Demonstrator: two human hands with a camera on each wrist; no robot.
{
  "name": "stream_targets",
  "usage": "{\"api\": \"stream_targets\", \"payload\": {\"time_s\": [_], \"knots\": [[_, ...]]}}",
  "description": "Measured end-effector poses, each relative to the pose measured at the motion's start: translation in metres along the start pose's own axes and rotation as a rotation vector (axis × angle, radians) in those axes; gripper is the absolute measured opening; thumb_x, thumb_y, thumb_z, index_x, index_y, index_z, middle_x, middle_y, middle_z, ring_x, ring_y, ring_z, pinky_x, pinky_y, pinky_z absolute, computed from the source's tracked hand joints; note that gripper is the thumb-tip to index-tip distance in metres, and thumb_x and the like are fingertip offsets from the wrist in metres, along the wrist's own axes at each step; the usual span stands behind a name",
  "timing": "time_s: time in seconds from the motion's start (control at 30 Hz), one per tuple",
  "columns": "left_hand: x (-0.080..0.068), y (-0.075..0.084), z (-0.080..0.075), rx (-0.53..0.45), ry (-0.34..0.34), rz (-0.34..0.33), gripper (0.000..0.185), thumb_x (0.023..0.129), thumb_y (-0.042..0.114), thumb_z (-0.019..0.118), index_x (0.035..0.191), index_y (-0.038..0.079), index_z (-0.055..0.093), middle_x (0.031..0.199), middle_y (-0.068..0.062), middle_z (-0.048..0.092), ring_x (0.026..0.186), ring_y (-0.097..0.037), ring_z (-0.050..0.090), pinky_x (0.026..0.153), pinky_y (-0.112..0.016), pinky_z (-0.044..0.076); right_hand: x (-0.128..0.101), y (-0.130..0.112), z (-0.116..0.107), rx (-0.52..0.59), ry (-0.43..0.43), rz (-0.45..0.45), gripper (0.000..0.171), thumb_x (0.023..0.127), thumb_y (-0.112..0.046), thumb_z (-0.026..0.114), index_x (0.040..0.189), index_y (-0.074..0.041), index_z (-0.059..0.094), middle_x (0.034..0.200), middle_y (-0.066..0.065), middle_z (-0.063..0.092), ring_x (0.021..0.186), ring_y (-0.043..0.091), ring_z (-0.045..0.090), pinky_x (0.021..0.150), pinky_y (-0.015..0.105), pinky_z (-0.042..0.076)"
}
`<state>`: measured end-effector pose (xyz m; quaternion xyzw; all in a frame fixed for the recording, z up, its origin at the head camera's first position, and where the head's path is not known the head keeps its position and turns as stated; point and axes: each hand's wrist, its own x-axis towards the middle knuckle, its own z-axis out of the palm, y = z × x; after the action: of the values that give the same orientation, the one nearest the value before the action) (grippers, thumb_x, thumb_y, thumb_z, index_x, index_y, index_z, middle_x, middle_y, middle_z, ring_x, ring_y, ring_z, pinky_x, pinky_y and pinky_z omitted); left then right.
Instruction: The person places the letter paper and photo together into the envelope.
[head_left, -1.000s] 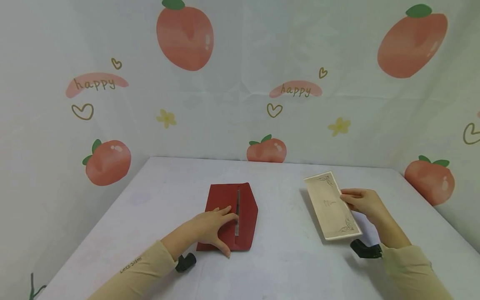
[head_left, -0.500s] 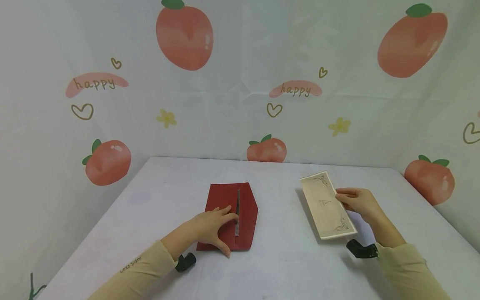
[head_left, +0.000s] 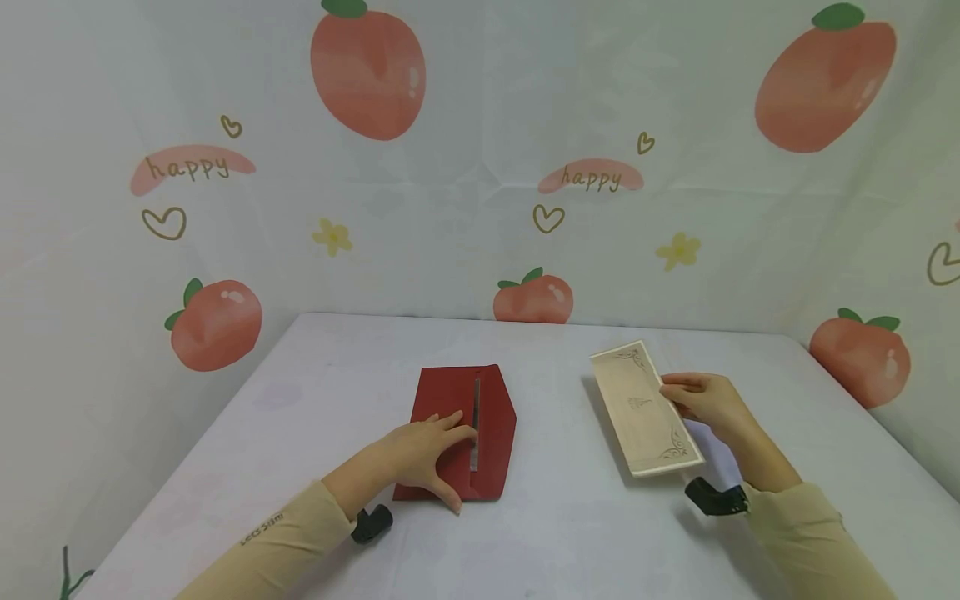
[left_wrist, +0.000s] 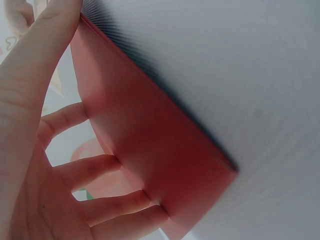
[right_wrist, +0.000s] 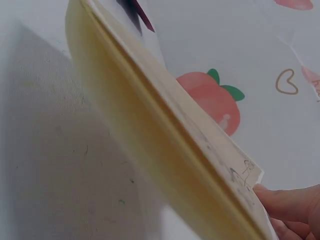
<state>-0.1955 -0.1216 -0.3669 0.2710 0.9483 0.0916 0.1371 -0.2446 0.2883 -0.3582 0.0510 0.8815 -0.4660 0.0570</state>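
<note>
A red envelope [head_left: 438, 392], its pointed flap toward the right, lies on the table with a dark grey strip along the flap's fold. My left hand [head_left: 425, 454] rests on it, fingers spread, and in the left wrist view the fingertips [left_wrist: 112, 162] touch the red paper. To the right, a cream card [head_left: 637, 408] with dark corner ornaments and a small central print is held tilted above the table. My right hand [head_left: 701, 398] pinches its right edge between thumb and fingers. In the right wrist view the card [right_wrist: 165, 100] appears folded, with a yellowish layer underneath.
A pale lavender flat piece [head_left: 712, 454] shows on the table, partly hidden behind the right forearm. Black wrist-camera mounts [head_left: 716, 497] sit below both wrists. A fruit-printed curtain [head_left: 450, 250] closes off the back of the white table [head_left: 555, 533].
My right hand has carried the cream card slightly left, toward the envelope. The left hand and the red envelope have stayed in place.
</note>
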Motion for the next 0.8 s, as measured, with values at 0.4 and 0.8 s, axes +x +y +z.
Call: {"api": "stream_targets", "payload": {"time_s": [0.4, 0.8], "knots": [[0.0, 0.0, -0.001, -0.004, -0.003, -0.002, 0.09, 0.06, 0.061, 0.078, 0.135, 0.025, 0.042, 0.151, -0.012, 0.033, 0.132, -0.046, 0.037, 0.099, -0.058, 0.041, 0.0, -0.006, 0.007, 0.023, -0.013, -0.001, 0.054, 0.091, -0.027, 0.06, 0.129, 0.009, 0.047, 0.114, 0.015, 0.066, 0.079, -0.002, 0.06, 0.07, 0.017, 0.053], [0.0, -0.001, 0.0, 0.004, -0.008, -0.005, 0.091, 0.06, 0.062, 0.077, 0.135, 0.026, 0.042, 0.152, -0.011, 0.032, 0.133, -0.046, 0.037, 0.099, -0.058, 0.041, 0.001, -0.01, 0.017, 0.046, -0.028, -0.022, 0.052, 0.092, -0.026, 0.059, 0.13, 0.009, 0.047, 0.119, 0.02, 0.063, 0.081, -0.002, 0.061, 0.073, 0.02, 0.055]]}}
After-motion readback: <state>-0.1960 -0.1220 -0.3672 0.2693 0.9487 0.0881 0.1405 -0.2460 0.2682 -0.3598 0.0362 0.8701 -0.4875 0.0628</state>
